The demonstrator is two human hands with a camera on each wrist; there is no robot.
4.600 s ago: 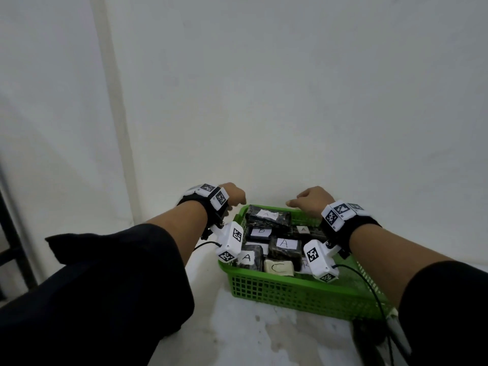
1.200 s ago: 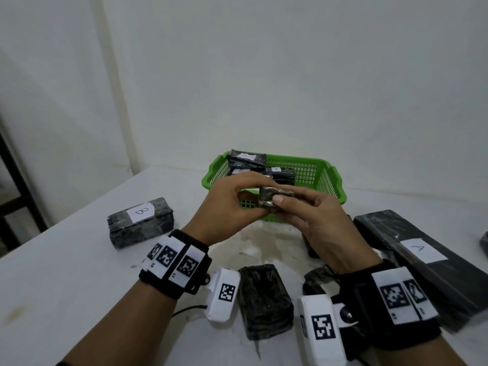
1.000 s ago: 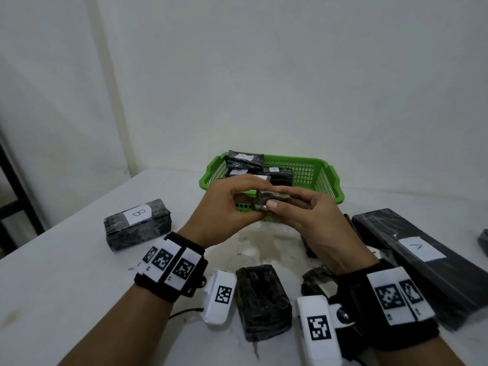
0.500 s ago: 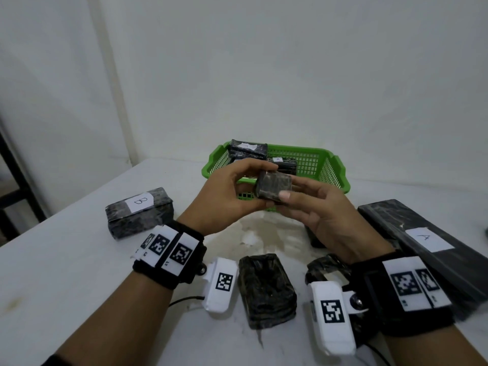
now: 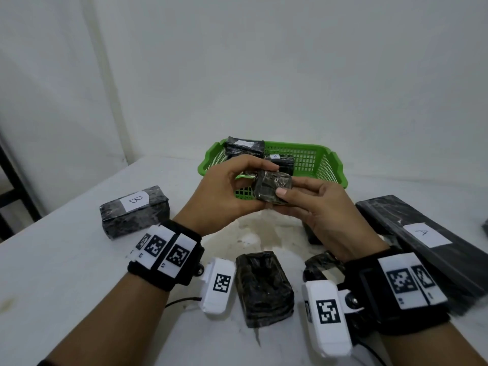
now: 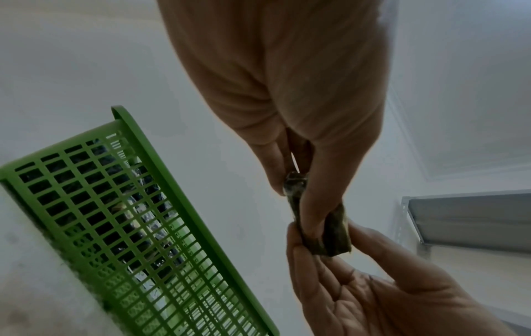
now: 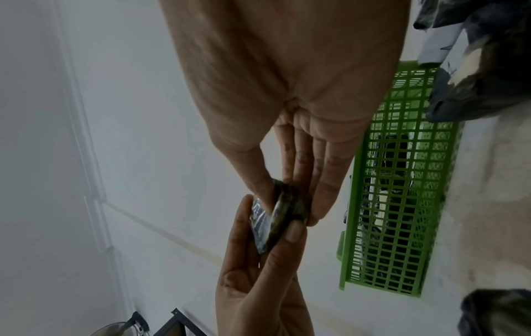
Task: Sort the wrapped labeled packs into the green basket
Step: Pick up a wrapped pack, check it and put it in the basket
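Note:
Both hands hold one small dark wrapped pack [image 5: 273, 188] in the air, in front of the green basket [image 5: 335, 167]. My left hand [image 5: 224, 194] pinches its left side between thumb and fingers. My right hand [image 5: 317, 207] pinches its right side, thumb on the near face. No label shows on this pack [image 6: 330, 229] [image 7: 276, 218]. The basket [image 6: 115, 216] [image 7: 402, 204] holds several wrapped packs, one marked A [image 5: 280, 161]. On the table lie a pack marked B [image 5: 134, 210], a long pack marked A [image 5: 427, 239] and an unlabeled pack [image 5: 264, 286].
A further dark pack [image 5: 320, 264] lies partly hidden under my right wrist. The white table [image 5: 66, 273] meets a white wall just behind the basket. A dark frame [image 5: 10, 186] stands past the table's left edge.
Earlier both hands were at the basket, which sat close. Since then they hold the small pack up together, and over the last second they turned it so a broad face shows.

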